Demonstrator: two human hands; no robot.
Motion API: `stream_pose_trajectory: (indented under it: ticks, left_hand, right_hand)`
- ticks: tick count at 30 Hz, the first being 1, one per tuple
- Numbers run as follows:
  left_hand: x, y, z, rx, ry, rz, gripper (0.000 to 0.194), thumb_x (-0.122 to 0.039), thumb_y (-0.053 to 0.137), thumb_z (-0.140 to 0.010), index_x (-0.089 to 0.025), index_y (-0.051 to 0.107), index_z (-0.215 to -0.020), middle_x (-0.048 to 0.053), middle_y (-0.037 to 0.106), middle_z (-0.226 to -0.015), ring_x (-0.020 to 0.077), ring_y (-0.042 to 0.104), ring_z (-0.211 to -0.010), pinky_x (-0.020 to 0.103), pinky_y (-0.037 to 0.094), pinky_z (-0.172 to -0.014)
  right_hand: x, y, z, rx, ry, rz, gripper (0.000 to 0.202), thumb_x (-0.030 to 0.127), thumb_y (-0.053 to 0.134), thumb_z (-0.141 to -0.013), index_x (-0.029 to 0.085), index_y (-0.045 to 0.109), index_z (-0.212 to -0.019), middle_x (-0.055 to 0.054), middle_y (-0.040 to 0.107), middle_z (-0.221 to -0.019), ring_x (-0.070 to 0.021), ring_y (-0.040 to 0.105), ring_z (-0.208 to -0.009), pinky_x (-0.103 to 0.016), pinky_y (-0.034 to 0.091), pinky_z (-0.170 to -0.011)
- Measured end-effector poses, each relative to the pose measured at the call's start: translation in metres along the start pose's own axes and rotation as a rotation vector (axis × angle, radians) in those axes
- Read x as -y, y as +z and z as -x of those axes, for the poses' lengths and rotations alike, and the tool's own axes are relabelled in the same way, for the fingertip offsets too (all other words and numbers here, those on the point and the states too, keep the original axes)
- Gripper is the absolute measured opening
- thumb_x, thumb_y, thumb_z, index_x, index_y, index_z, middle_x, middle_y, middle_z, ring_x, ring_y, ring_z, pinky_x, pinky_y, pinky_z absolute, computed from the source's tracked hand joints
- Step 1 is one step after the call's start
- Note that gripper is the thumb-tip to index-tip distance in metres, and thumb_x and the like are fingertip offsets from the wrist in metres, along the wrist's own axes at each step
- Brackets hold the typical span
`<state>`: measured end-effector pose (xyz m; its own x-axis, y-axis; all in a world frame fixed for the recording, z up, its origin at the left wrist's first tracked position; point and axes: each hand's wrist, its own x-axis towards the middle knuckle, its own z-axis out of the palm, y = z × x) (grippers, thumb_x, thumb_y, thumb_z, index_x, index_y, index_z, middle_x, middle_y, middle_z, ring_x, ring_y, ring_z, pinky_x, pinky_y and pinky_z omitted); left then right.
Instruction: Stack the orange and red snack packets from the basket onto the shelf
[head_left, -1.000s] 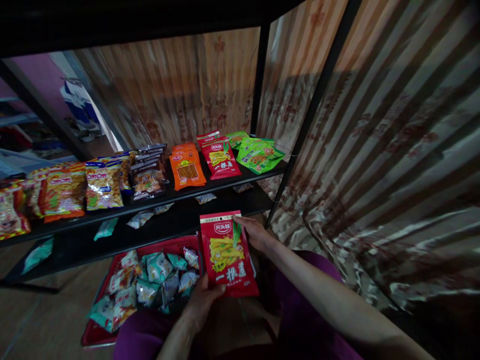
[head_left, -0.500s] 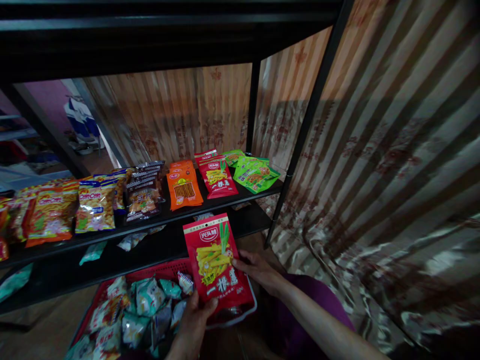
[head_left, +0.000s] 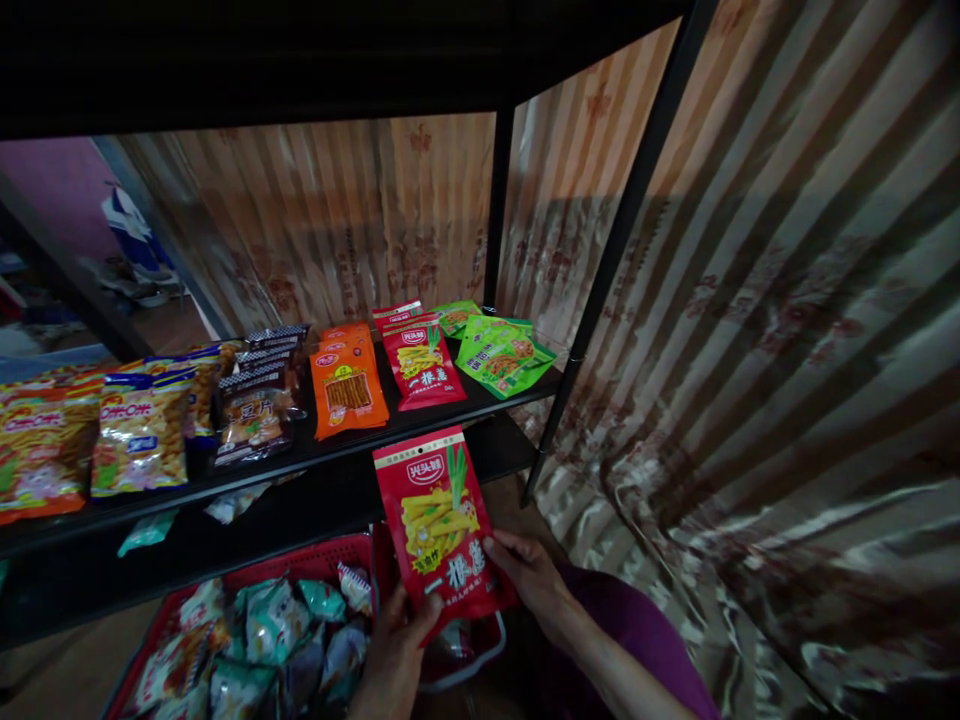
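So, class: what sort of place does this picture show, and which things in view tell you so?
Probably a small shop or snack stall. A black metal shelf carries snack packets laid out in rows by kind, a red basket below holds more small packets, and both hands hold a red snack packet in front of the shelf.

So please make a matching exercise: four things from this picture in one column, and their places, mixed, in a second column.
Things:
1. red packet
2. green packets
3. orange packets
4. basket

Places:
A. right end of the shelf
B. on the floor, below the shelves
C. held in the left hand and right hand
D. on the shelf, left of the red stack

Pairs: 1-C, 2-A, 3-D, 4-B
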<state>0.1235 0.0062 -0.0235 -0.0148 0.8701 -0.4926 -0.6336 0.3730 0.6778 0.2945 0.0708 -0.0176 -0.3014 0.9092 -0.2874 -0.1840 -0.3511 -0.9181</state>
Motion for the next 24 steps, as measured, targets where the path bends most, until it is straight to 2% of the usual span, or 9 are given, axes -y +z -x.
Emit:
stream_pose_trajectory:
  ticks: [3,7,14,17,20,24]
  left_hand:
    - [0.006,-0.004,-0.001,0.018,0.044,0.04,0.051,-0.034,0.087,-0.048,-0.017,0.069,-0.092,0.01,0.073,-0.099,0.03,0.065,-0.099,0.044,0.043,-0.097]
    - [0.017,-0.016,0.003,0.073,0.04,0.052,0.048,-0.034,0.086,-0.049,-0.018,0.07,-0.092,0.01,0.073,-0.098,0.0304,0.065,-0.099,0.044,0.043,-0.098]
    - [0.038,-0.044,0.008,-0.035,0.11,-0.1,0.044,-0.042,0.079,-0.058,-0.018,0.07,-0.094,0.01,0.072,-0.1,0.0296,0.065,-0.099,0.043,0.046,-0.093]
    - [0.039,-0.043,0.014,-0.079,0.127,-0.124,0.042,-0.046,0.076,-0.06,-0.019,0.069,-0.092,0.009,0.072,-0.1,0.0285,0.065,-0.099,0.041,0.046,-0.092]
    - [0.041,-0.039,0.02,-0.11,0.139,-0.123,0.037,-0.048,0.075,-0.062,-0.02,0.067,-0.084,0.008,0.073,-0.091,0.0273,0.066,-0.093,0.041,0.048,-0.089]
    - [0.042,-0.037,0.028,-0.175,0.147,-0.188,0.043,-0.056,0.074,-0.057,-0.019,0.068,-0.079,0.009,0.072,-0.088,0.0291,0.066,-0.091,0.041,0.049,-0.085]
  right_hand:
    - [-0.006,-0.001,0.001,-0.04,-0.005,-0.012,0.048,0.061,0.068,-0.066,0.016,0.071,-0.083,-0.005,0.07,-0.072,-0.0211,0.064,-0.065,-0.037,0.05,-0.07]
    - [-0.012,0.003,0.007,-0.034,0.006,-0.009,0.048,0.061,0.069,-0.066,0.017,0.071,-0.084,-0.005,0.072,-0.074,-0.0213,0.065,-0.065,-0.037,0.05,-0.071]
    - [-0.018,0.014,0.019,-0.02,0.047,0.03,0.046,0.06,0.068,-0.067,0.017,0.071,-0.083,-0.005,0.073,-0.073,-0.0223,0.066,-0.064,-0.036,0.051,-0.067]
    - [-0.019,0.017,0.022,-0.004,0.041,0.034,0.046,0.06,0.067,-0.069,0.017,0.071,-0.085,-0.005,0.073,-0.074,-0.0225,0.066,-0.064,-0.036,0.051,-0.067]
    - [-0.02,0.019,0.025,0.0,0.042,0.02,0.047,0.059,0.067,-0.069,0.017,0.071,-0.087,-0.005,0.073,-0.075,-0.0233,0.067,-0.067,-0.037,0.052,-0.068]
    - [-0.022,0.02,0.029,-0.011,0.035,0.012,0.048,0.06,0.069,-0.066,0.017,0.071,-0.086,-0.005,0.073,-0.073,-0.024,0.067,-0.066,-0.038,0.052,-0.069]
